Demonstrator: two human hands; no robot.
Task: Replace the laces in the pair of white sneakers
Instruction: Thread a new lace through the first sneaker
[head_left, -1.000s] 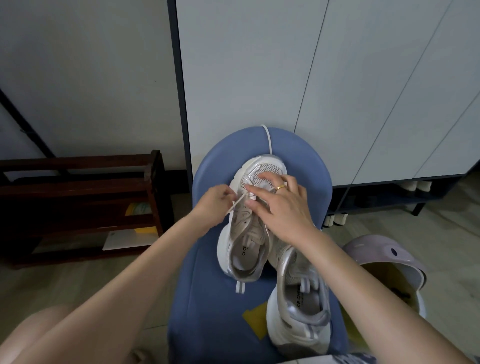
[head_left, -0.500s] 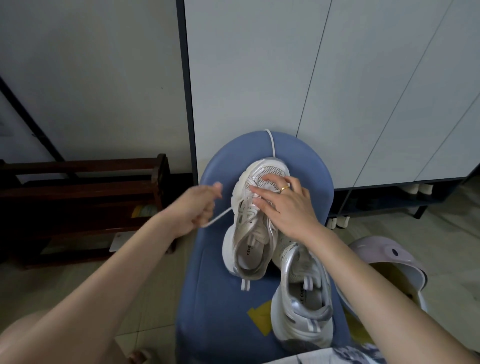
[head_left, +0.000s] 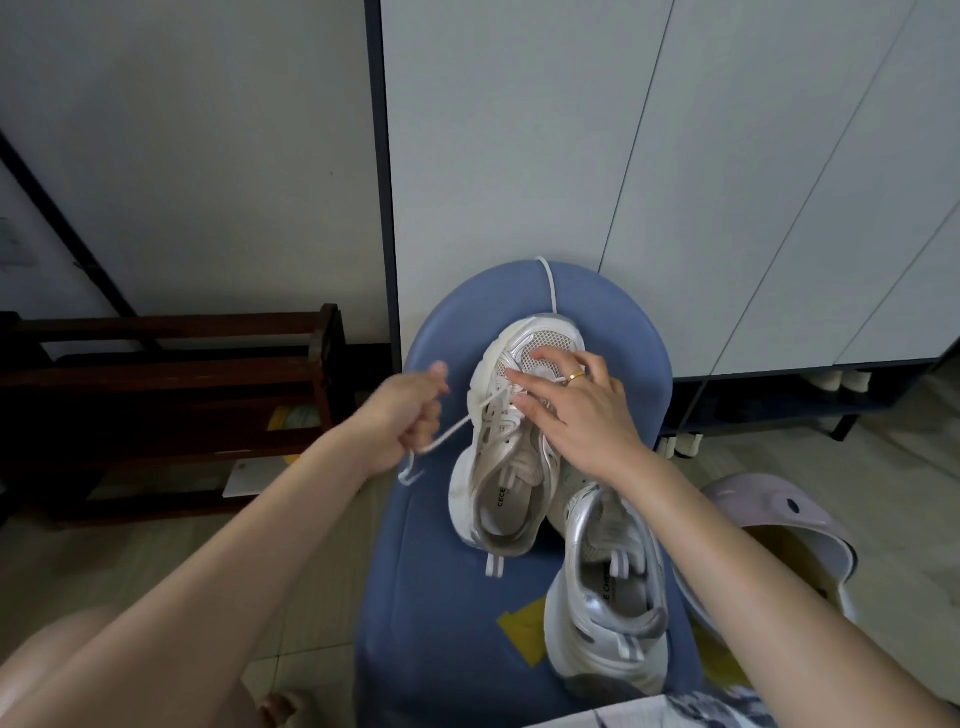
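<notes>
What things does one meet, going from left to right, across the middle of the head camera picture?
Wooden rack → left hand pulling the white lace → sneaker on the blue stool → right hand pressing the toe → white cabinet.

Blue padded stool carried two white sneakers: one at center, other at 5 o'clock; yellow tape beside it.

Insole of the upper sneaker, at 12 o'clock on the blue seat: printed "CECE", smaller line beneath illegible. Insole of the second sneaker, at 5 o'clock from it: "CE CHE", partly hidden
</notes>
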